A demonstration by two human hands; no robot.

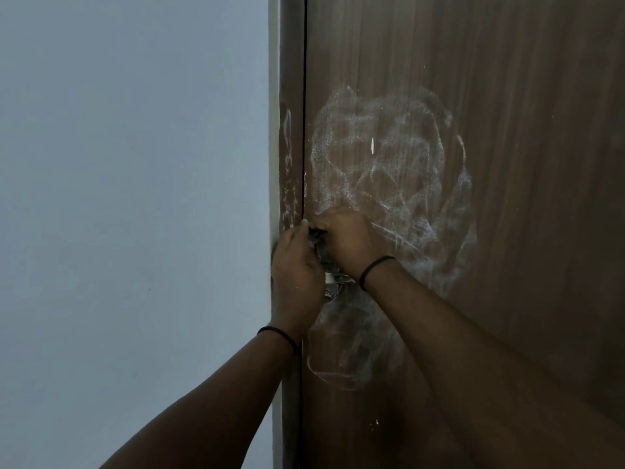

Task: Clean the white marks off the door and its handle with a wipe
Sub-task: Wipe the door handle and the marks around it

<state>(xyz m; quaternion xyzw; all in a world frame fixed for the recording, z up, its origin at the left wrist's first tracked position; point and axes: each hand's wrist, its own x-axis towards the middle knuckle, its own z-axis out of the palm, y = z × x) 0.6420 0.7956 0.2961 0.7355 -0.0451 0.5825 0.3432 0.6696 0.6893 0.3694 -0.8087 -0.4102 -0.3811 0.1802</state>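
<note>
A brown wooden door (507,164) fills the right side. Broad white smears (389,157) cover it above my hands, with further smears (351,346) below them. White streaks also run down the door frame (291,147). My left hand (296,279) and my right hand (348,245) meet at the door's left edge. Both pinch a small dark crumpled item (317,236) between their fingertips; I cannot tell whether it is a wipe or its packet. A shiny metal part of the handle (333,282) shows between the hands, mostly hidden by them.
A plain pale blue-grey wall (135,198) takes up the whole left half, ending at the door frame. Each wrist wears a thin black band. The scene is dim.
</note>
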